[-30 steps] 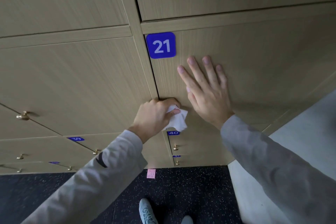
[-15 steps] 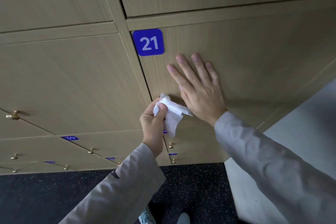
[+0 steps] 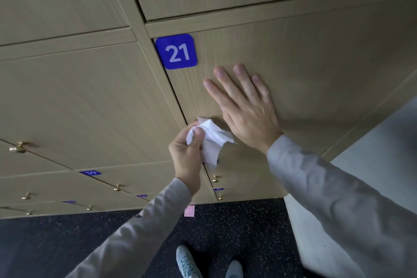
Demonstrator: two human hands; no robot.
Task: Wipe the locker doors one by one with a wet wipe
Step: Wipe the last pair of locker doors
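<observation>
The wooden locker door (image 3: 304, 70) with the blue plate "21" (image 3: 176, 51) fills the upper right. My right hand (image 3: 246, 106) lies flat on it with straight, spread fingers, below and right of the plate. My left hand (image 3: 188, 153) grips a crumpled white wet wipe (image 3: 213, 140) at the door's left edge, just left of my right wrist. Part of the wipe hangs loose below my fingers.
Neighbouring locker doors (image 3: 79, 101) stretch left and below, with brass knobs (image 3: 19, 147) and small blue number plates such as "39" (image 3: 90, 172). A white wall (image 3: 372, 153) stands at the right. Below lie dark speckled floor (image 3: 225, 228), a pink note (image 3: 189, 211) and my shoes (image 3: 187, 262).
My left hand came off the gap at the door's left edge and turned upward, bringing the wipe up beside my right hand. My right hand stayed flat on door 21.
</observation>
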